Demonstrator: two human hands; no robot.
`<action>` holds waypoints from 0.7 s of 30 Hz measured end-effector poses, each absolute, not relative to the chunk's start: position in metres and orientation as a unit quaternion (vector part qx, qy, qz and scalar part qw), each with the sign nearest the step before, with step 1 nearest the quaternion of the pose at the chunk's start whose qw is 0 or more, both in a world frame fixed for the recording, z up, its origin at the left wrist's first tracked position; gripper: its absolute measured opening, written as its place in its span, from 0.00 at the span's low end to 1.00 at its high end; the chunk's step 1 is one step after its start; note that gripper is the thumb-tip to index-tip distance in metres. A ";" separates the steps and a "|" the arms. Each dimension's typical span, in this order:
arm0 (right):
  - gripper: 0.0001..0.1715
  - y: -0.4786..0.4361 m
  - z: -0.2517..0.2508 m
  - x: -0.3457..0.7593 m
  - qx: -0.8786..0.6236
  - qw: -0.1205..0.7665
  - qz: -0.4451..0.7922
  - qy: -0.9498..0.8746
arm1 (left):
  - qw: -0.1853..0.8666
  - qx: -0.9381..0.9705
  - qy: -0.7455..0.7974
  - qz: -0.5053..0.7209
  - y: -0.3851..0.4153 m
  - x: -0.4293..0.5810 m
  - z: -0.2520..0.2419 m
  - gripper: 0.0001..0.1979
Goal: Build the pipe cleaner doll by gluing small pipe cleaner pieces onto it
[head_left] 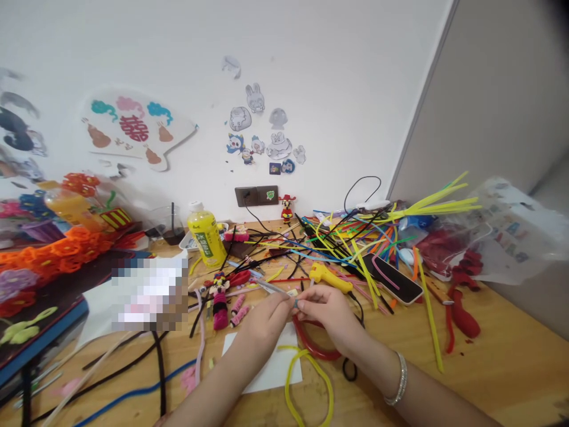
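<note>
My left hand [267, 317] and my right hand [328, 311] meet over the middle of the table. A small blue piece [296, 302] is pinched in my right fingertips, and my left fingers close beside it. Thin silvery blades, perhaps scissors [269, 287], stick out from my left hand toward the upper left; their handles are hidden. Under my hands lie a white sheet [271, 375] and a red-handled loop [317, 350]. A yellow pipe cleaner loop [331, 394] curls in front. Just beyond my hands rests a yellow glue gun [329, 277].
A yellow drink bottle [207, 236] stands behind to the left, near a pink doll figure [220, 302]. Piled pipe cleaners [355, 237], a phone [393, 279] and a plastic bag [515, 231] lie to the right. Orange fuzzy flowers [66, 255] fill the left.
</note>
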State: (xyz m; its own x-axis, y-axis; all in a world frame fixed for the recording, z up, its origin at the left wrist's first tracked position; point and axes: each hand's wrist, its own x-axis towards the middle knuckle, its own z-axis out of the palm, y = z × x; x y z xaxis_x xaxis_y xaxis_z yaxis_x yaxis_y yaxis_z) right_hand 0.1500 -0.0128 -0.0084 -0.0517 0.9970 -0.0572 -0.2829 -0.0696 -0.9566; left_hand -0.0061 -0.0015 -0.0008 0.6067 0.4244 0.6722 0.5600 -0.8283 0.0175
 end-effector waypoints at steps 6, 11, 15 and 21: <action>0.16 -0.016 -0.004 0.149 -0.424 0.544 0.599 -0.407 | 0.103 -0.898 -0.281 -0.323 -0.006 -0.008 0.000 0.14; 0.15 -0.013 -0.006 0.150 -0.425 0.544 0.584 -0.427 | -0.002 -0.872 -0.299 -0.386 0.001 -0.004 -0.007 0.10; 0.15 -0.010 -0.008 0.154 -0.400 0.529 0.594 -0.457 | -0.048 -0.868 -0.316 -0.379 0.002 -0.004 -0.001 0.07; 0.15 -0.009 -0.007 0.158 -0.378 0.522 0.575 -0.503 | -0.015 -0.860 -0.316 -0.401 0.003 -0.006 -0.004 0.07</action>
